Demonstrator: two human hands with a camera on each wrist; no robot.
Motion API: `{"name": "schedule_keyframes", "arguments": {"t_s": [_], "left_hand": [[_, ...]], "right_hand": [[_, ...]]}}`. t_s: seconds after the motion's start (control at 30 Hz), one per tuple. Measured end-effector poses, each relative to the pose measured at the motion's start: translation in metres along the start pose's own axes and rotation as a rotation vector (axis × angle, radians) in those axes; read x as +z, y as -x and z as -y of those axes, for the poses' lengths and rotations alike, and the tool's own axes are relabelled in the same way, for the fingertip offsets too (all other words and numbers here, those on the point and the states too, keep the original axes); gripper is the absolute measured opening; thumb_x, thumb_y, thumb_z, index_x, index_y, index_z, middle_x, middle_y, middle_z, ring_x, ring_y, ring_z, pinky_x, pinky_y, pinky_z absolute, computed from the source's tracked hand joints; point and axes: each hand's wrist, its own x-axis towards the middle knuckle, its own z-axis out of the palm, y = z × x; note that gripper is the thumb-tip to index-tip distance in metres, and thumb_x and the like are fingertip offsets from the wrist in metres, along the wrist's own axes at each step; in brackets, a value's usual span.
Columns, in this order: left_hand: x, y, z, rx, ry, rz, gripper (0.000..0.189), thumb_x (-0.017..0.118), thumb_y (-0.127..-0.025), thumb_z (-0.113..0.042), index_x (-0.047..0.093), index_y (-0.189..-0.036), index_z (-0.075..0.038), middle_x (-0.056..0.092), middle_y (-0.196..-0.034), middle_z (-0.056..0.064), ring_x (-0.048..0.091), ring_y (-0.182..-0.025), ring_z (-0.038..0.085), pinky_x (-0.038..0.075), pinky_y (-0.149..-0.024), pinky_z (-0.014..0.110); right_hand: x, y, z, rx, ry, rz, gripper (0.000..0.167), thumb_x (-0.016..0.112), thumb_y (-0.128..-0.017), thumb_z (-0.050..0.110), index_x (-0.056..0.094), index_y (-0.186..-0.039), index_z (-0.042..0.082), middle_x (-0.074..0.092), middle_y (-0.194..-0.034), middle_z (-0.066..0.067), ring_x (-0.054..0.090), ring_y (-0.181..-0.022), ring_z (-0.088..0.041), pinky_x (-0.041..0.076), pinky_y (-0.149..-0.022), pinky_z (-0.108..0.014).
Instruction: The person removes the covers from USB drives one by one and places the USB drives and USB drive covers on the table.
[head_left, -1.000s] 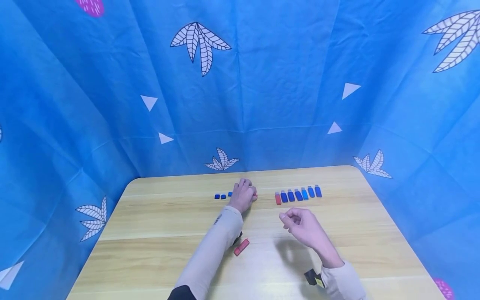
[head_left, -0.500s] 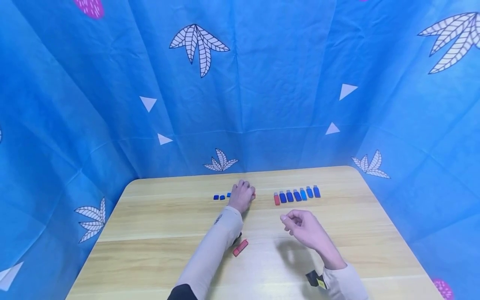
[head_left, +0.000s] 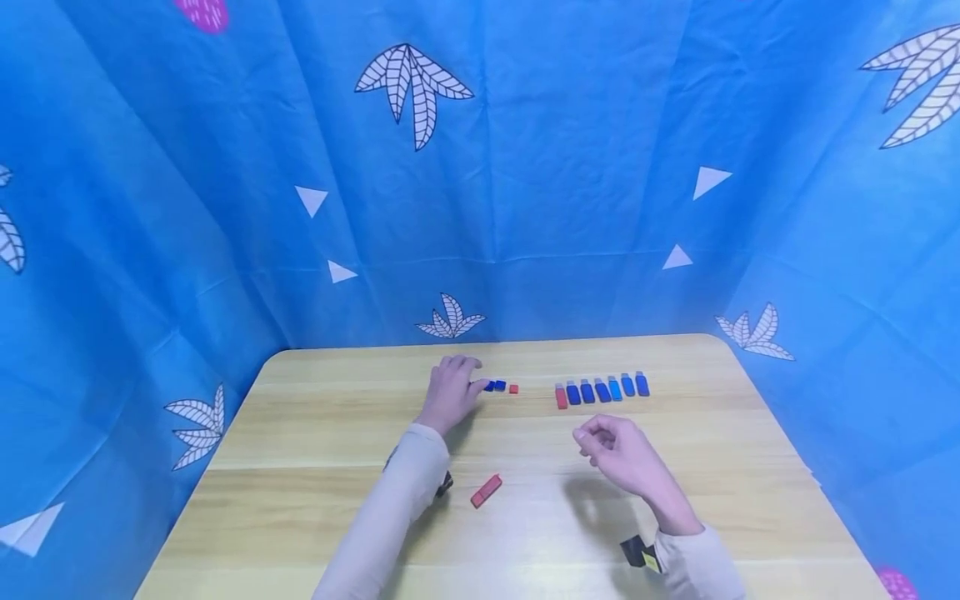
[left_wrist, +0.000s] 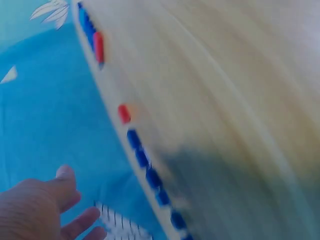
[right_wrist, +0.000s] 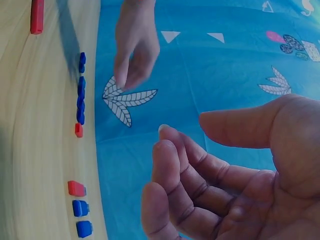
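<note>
My left hand (head_left: 451, 393) hovers over a row of small blue caps (head_left: 500, 386), its fingers spread and holding nothing. It hides part of that row in the head view; the left wrist view shows several blue caps (left_wrist: 153, 177) in a line. A red cap (head_left: 513, 389) lies at the row's right end. Held above the table, my right hand (head_left: 618, 450) has loosely bent fingers and nothing between them. Beyond it lies a row of uncapped USB flash drives, a red USB drive (head_left: 562, 398) at the left and several blue USB drives (head_left: 587, 393) beside it.
A red USB stick (head_left: 486, 491), apparently capped, lies slantwise nearer the front of the wooden table (head_left: 300, 467). Blue patterned cloth (head_left: 562, 167) hangs behind and at both sides of the table.
My left hand has moved left from the red cap, which now shows on the table along with blue caps beside it. My right hand has stayed nearly still.
</note>
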Motion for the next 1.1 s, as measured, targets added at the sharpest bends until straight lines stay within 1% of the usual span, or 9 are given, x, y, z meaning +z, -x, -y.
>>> {"name": "schedule_keyframes", "arguments": {"t_s": [0.1,0.2,0.3,0.43,0.6,0.77,0.9,1.0,1.1], "left_hand": [[-0.013,0.02,0.008,-0.083,0.101,-0.041,0.036,0.064,-0.1,-0.031,0.063,-0.129,-0.01,0.066,-0.132,0.011,0.056,-0.125,0.031,0.043,-0.111,0.05],[-0.024,0.044,0.012,-0.171,0.204,-0.065,0.036,0.063,-0.1,-0.032,0.064,-0.13,-0.012,0.066,-0.133,0.01,0.057,-0.128,0.029,0.04,-0.117,0.051],[-0.031,0.074,0.011,-0.222,0.29,-0.093,0.035,0.062,-0.101,-0.033,0.064,-0.128,-0.012,0.067,-0.132,0.008,0.06,-0.125,0.028,0.044,-0.114,0.05],[-0.039,0.117,0.004,-0.226,0.356,-0.161,0.031,0.064,-0.1,-0.028,0.067,-0.124,-0.009,0.071,-0.123,0.008,0.064,-0.115,0.026,0.053,-0.103,0.048],[-0.041,0.162,-0.007,-0.201,0.348,-0.279,0.019,0.069,-0.096,-0.02,0.071,-0.112,-0.009,0.075,-0.109,0.006,0.068,-0.103,0.022,0.056,-0.093,0.045],[-0.042,0.186,-0.012,-0.192,0.307,-0.362,0.013,0.072,-0.094,-0.016,0.073,-0.105,-0.009,0.076,-0.103,0.002,0.068,-0.097,0.018,0.058,-0.087,0.039],[-0.044,0.198,-0.014,-0.227,0.299,-0.398,0.01,0.072,-0.093,-0.014,0.073,-0.102,-0.01,0.076,-0.099,0.0,0.068,-0.095,0.016,0.058,-0.086,0.037],[-0.045,0.205,-0.015,-0.265,0.314,-0.41,0.009,0.073,-0.092,-0.013,0.074,-0.101,-0.01,0.077,-0.097,-0.001,0.068,-0.093,0.014,0.058,-0.085,0.036],[-0.045,0.209,-0.016,-0.28,0.326,-0.418,0.008,0.073,-0.092,-0.011,0.074,-0.1,-0.01,0.077,-0.096,-0.001,0.068,-0.092,0.012,0.058,-0.085,0.036]], "right_hand": [[-0.003,-0.002,0.002,-0.033,0.028,-0.003,0.018,0.061,-0.101,0.018,0.067,-0.105,0.003,0.07,-0.088,-0.007,0.063,-0.075,-0.015,0.054,-0.064,-0.025],[-0.004,-0.006,0.007,-0.063,0.064,-0.005,0.017,0.061,-0.1,0.017,0.068,-0.106,0.003,0.07,-0.088,-0.006,0.063,-0.077,-0.016,0.053,-0.064,-0.025],[-0.001,-0.011,0.012,-0.099,0.107,-0.01,0.016,0.063,-0.1,0.019,0.069,-0.106,0.005,0.071,-0.09,-0.005,0.063,-0.079,-0.014,0.053,-0.068,-0.024],[0.006,-0.022,0.019,-0.182,0.158,-0.003,0.01,0.065,-0.098,0.018,0.07,-0.102,0.01,0.071,-0.092,-0.003,0.062,-0.081,-0.011,0.053,-0.076,-0.025],[0.019,-0.037,0.029,-0.312,0.216,0.066,0.006,0.067,-0.096,0.014,0.07,-0.1,0.011,0.071,-0.09,0.0,0.062,-0.084,-0.011,0.052,-0.077,-0.025],[0.037,-0.052,0.033,-0.426,0.278,0.151,0.009,0.068,-0.095,0.013,0.07,-0.102,0.007,0.073,-0.094,-0.002,0.064,-0.084,-0.011,0.054,-0.075,-0.026],[0.053,-0.062,0.035,-0.46,0.318,0.221,0.011,0.069,-0.094,0.013,0.071,-0.104,0.007,0.073,-0.097,-0.003,0.065,-0.085,-0.013,0.059,-0.078,-0.036],[0.065,-0.069,0.034,-0.47,0.369,0.271,0.015,0.071,-0.093,0.013,0.071,-0.107,0.008,0.074,-0.1,-0.004,0.065,-0.089,-0.014,0.058,-0.082,-0.038],[0.078,-0.074,0.03,-0.482,0.415,0.32,0.02,0.074,-0.09,0.011,0.071,-0.11,0.005,0.074,-0.104,-0.008,0.066,-0.095,-0.021,0.057,-0.085,-0.039]]}}
